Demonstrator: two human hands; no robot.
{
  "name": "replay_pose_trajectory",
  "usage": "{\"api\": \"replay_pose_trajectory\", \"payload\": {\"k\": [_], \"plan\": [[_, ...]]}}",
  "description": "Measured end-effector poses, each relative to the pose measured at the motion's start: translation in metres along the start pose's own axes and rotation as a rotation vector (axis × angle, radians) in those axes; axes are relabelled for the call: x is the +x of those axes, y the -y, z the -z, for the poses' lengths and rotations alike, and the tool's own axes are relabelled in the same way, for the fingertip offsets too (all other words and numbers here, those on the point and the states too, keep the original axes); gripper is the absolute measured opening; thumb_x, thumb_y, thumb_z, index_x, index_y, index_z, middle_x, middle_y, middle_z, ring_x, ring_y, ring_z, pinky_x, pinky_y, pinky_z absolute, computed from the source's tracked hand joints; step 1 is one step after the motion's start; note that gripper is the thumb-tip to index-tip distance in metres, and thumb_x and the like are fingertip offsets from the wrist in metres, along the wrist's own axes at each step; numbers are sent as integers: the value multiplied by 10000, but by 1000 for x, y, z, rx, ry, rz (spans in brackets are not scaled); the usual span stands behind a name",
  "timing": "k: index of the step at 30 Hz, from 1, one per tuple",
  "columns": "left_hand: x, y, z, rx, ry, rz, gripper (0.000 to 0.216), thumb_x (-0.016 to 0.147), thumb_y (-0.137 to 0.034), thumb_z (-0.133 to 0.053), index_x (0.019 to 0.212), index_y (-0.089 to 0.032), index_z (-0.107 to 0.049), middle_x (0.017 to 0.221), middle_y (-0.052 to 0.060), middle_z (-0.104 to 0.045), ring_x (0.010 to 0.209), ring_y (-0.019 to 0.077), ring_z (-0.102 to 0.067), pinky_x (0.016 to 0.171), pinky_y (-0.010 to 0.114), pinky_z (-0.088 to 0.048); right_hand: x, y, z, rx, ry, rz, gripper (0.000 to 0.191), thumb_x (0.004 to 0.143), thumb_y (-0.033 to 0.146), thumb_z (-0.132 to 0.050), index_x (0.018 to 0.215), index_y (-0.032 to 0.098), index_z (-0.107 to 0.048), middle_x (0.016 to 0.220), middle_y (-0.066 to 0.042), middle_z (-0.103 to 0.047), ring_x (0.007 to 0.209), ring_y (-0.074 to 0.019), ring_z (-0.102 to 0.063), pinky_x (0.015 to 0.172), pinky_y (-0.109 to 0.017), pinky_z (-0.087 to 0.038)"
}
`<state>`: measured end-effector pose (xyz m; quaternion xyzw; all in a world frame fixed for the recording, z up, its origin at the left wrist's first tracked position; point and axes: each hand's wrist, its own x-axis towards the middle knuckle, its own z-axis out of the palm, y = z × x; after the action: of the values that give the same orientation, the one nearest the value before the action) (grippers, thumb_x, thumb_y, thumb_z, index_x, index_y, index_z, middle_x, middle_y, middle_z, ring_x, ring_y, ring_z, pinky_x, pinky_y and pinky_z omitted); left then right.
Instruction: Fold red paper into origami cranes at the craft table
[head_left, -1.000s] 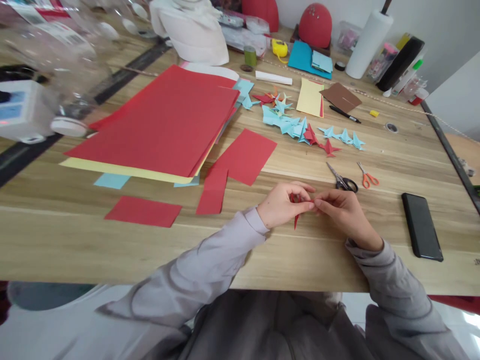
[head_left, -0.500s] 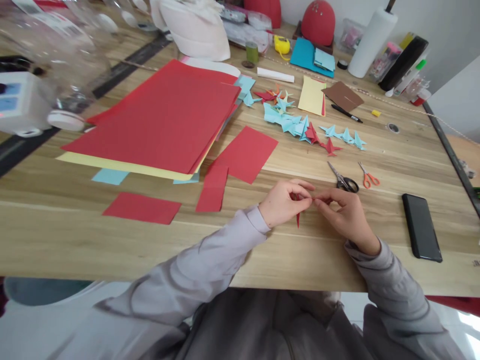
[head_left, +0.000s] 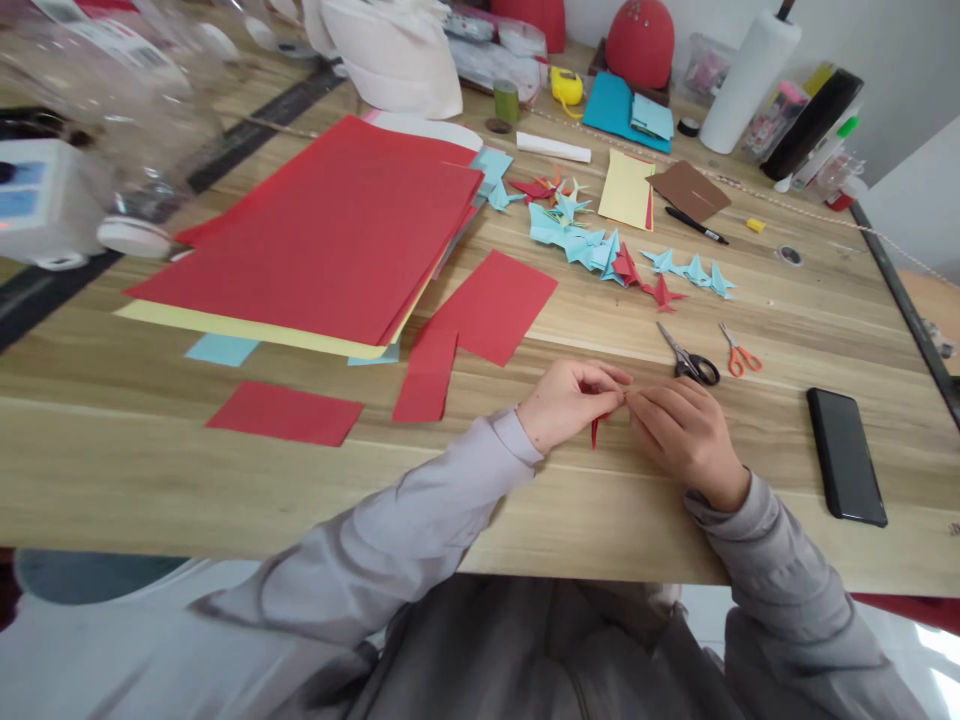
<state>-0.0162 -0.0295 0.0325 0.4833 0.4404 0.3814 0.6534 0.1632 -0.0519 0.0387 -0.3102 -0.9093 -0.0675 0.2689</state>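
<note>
A small folded red paper piece [head_left: 595,432] is pinched in my left hand [head_left: 574,402], most of it hidden behind the fingers with a thin point hanging below. My right hand [head_left: 686,435] meets it fingertip to fingertip, its fingers closed at the paper's edge. Black-handled scissors [head_left: 697,368] and small orange-handled scissors [head_left: 742,358] lie just beyond my right hand. Folded light-blue paper cranes [head_left: 592,250] and red paper cranes [head_left: 664,293] rest farther back on the table.
Large red sheets [head_left: 322,230] lie stacked on the left, with cut red pieces [head_left: 285,413] in front. A phone [head_left: 846,455] lies at the right. Yellow paper [head_left: 627,190], brown paper [head_left: 688,190] and a black pen [head_left: 696,225] are toward the back. Plastic bottles [head_left: 135,230] stand far left.
My right hand has turned slightly, its fingers curling more over the fingertips. My left hand keeps its pinch on the red paper, almost in place.
</note>
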Motion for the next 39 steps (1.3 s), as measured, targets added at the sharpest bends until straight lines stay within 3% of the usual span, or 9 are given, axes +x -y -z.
{"api": "replay_pose_trajectory", "payload": {"k": [6,11,13,16,20,23,29,36,39], "plan": [[1,5,0,-153,1,41,43,617,-155,-707,609,-117,-726,962,100,-730,734,134,-622,692,282,-502,3,1,7,-88,56,75,180,925,105,-510,914,187,-669,777,-64,-681,696,-166,-582,620,-332,-403],[2,6,2,-105,0,1,68,628,-195,-717,623,-129,-731,974,101,-740,776,160,-640,722,300,-514,2,3,4,-94,45,51,179,908,101,-525,877,192,-675,808,-68,-716,683,-162,-600,607,-327,-402],[2,4,4,-7,-11,-65,85,664,-205,-699,637,-129,-725,1005,108,-737,810,173,-651,749,309,-512,1,4,2,-19,-11,-81,153,883,114,-547,879,189,-680,827,-76,-727,706,-171,-623,636,-327,-434],[1,1,6,165,-27,-226,100,721,-187,-657,655,-135,-714,1034,122,-726,904,196,-660,811,323,-506,2,5,0,205,-79,-440,133,862,169,-552,836,191,-680,766,-66,-713,704,-177,-637,656,-314,-475],[-1,-1,7,337,-11,-378,113,756,-150,-626,681,-151,-710,1077,128,-703,970,213,-658,823,326,-517,6,4,-1,765,35,-905,195,843,324,-594,732,182,-667,658,-36,-684,598,-152,-610,579,-279,-470],[-4,0,7,397,6,-435,131,777,-141,-616,683,-160,-706,1115,124,-690,1011,224,-653,895,360,-514,10,4,-1,1125,79,-1068,254,770,415,-682,694,172,-668,617,-24,-670,574,-139,-605,578,-269,-476],[-3,4,10,439,36,-539,150,812,-164,-599,720,-153,-717,1129,132,-681,1047,224,-655,963,391,-503,12,6,-1,1261,50,-1121,276,705,429,-751,674,165,-677,616,-11,-667,570,-116,-597,584,-251,-475],[-2,6,11,484,54,-571,147,818,-161,-594,732,-147,-712,1143,138,-679,955,210,-676,793,342,-561,11,5,-1,1142,36,-1115,272,714,423,-738,650,171,-657,576,-2,-648,546,-114,-570,559,-249,-449],[-2,5,11,499,47,-578,141,815,-160,-599,732,-148,-712,1143,136,-679,978,219,-672,825,362,-559,10,4,-1,1136,37,-1091,279,721,435,-737,663,175,-655,589,-3,-651,556,-121,-577,570,-258,-463]]}}
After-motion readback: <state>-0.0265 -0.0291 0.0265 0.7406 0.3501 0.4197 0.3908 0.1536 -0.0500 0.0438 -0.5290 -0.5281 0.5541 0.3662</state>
